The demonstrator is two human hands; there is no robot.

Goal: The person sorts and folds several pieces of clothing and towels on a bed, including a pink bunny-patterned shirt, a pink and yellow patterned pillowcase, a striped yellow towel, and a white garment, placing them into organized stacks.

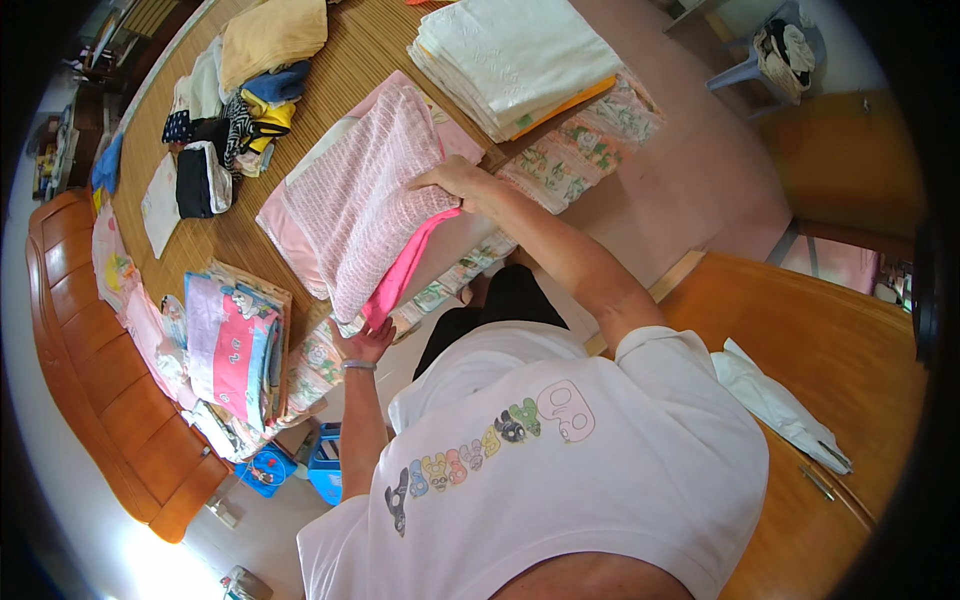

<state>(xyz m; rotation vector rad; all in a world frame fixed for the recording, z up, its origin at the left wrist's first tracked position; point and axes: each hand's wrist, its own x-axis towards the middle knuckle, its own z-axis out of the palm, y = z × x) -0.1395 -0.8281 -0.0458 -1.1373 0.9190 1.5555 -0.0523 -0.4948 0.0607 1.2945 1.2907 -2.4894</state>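
A folded pink-and-white textured cloth (pixel 367 165) lies slanted over a larger pale pink cloth (pixel 285 232) on the bed mat. My right hand (pixel 454 180) grips its near right corner, thumb and fingers about the folded layers. A bright pink cloth (pixel 405 266) shows below its near edge. My left hand (pixel 365 341), with a bracelet at the wrist, is palm up at the near left corner. Its fingers touch the underside of the hanging edge; whether they grip it is unclear.
White folded fabric (pixel 517 60) is stacked at the far right. Small clothes (pixel 232 112) are heaped at the far left, and folded printed bedding (pixel 232 345) stands nearer. A wooden headboard (pixel 112 367) bounds the left; a wooden surface (pixel 810 345) is at right.
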